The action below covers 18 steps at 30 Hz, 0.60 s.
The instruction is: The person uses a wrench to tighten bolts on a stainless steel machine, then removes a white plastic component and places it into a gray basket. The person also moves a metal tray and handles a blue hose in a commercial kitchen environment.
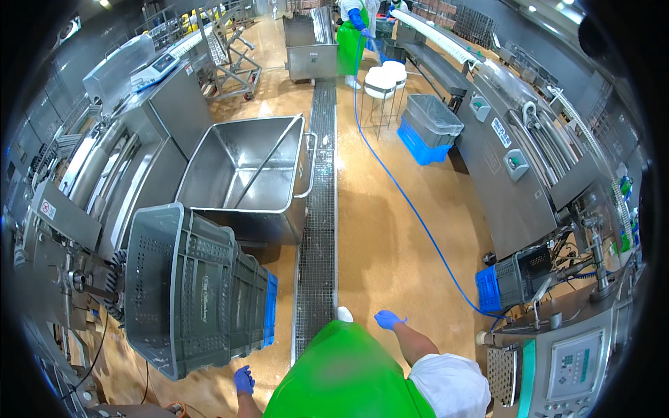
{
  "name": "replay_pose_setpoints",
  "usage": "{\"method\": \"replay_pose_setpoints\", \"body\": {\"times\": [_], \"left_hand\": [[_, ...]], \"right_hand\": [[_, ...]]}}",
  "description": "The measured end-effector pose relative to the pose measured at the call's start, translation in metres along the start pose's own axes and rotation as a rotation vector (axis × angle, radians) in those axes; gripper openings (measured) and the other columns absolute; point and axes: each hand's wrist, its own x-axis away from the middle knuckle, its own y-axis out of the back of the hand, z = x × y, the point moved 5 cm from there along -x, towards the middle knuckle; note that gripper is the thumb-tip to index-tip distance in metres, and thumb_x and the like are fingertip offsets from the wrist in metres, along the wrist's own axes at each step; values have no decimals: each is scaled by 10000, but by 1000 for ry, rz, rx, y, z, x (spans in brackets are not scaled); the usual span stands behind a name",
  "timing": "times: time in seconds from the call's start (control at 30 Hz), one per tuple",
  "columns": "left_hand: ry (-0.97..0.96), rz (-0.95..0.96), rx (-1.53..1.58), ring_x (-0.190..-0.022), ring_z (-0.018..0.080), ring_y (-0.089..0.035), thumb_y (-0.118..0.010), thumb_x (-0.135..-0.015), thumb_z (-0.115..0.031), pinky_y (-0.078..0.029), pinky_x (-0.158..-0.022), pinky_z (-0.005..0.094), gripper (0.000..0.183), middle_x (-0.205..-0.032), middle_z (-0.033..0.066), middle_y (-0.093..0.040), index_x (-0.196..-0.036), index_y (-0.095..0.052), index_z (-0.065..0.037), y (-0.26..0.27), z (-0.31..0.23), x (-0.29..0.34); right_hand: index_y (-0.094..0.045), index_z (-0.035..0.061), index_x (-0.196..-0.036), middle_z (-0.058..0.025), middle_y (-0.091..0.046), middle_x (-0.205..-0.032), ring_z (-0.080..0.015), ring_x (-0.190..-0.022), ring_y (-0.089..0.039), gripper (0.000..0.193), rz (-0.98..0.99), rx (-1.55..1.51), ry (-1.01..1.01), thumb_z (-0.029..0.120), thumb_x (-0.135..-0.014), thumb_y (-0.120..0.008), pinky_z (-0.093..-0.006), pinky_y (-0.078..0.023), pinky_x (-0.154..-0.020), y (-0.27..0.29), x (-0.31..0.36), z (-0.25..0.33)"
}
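My left hand, in a blue glove, hangs low beside my green apron. Its fingers are loosely bent and slightly apart, with nothing seen in them. Nearest to it is a tall stack of grey crates with a blue crate at the bottom. On the other side my right hand, also blue-gloved, is held out over the tan floor. Its fingers are loosely stretched and it holds nothing visible. One white boot shows in front of the apron.
A steel tub cart with a rod across it stands beyond the crates, along a floor drain grate. A blue hose crosses the floor. Machines line both sides, with a control panel at near right. A person in a green apron stands far ahead.
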Motion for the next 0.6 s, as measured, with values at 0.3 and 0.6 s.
{"method": "replay_pose_setpoints", "body": {"times": [0.3,0.6], "left_hand": [[-70,-2,5,-535,106,-470,-617,-827,-253,-416,-451,267,161,-730,6,-560,-929,-674,-142,-39,-12,40],[14,-99,59,-474,109,-421,-545,-883,-193,-363,-400,259,168,-674,3,-523,-969,-673,-126,-18,29,51]], "right_hand": [[-665,-8,-961,-256,-626,-1086,-406,-1040,-589,445,15,-72,29,340,-869,-402,-472,-443,-916,-2,18,-3],[-626,22,-1012,-150,-675,-984,-302,-827,-636,443,27,72,102,399,-902,-420,-441,-509,-726,6,-11,-14]]}}
